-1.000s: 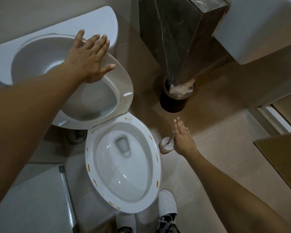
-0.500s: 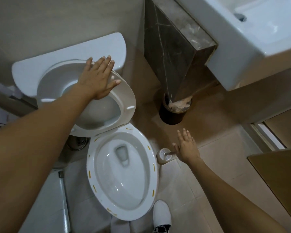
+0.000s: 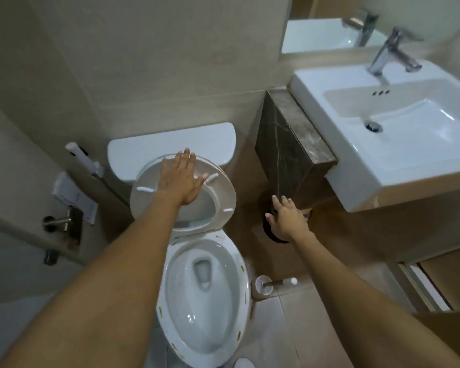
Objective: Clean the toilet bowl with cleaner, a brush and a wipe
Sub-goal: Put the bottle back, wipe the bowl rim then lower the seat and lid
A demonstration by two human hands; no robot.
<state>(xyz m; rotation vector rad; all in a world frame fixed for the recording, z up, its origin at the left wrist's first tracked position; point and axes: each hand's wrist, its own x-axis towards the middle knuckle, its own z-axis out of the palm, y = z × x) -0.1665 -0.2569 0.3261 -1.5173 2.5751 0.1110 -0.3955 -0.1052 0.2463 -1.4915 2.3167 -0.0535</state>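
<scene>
The toilet bowl [image 3: 205,293] sits low in the middle of my view, open, with water at the bottom and small yellow marks around its rim. A second ago the seat and lid [image 3: 186,192] were leaning only part way up. Now my left hand [image 3: 181,179] has pushed them back until they nearly touch the tank [image 3: 170,147] behind the bowl. The fingers of that hand are straight and close together, flat on the seat, not curled around it. My right hand [image 3: 286,219] was down near the brush [image 3: 276,283] before. Now it has lifted away and floats over the dark bin [image 3: 272,235], to the right of the bowl, with fingers spread and holding nothing. The brush stands in its holder just to the right of the bowl, untouched. I think this means the bowl is now ready for cleaning, but no cleaning has started. I see no cleaner bottle or wipe near the bowl, so I guess I must find those first.
</scene>
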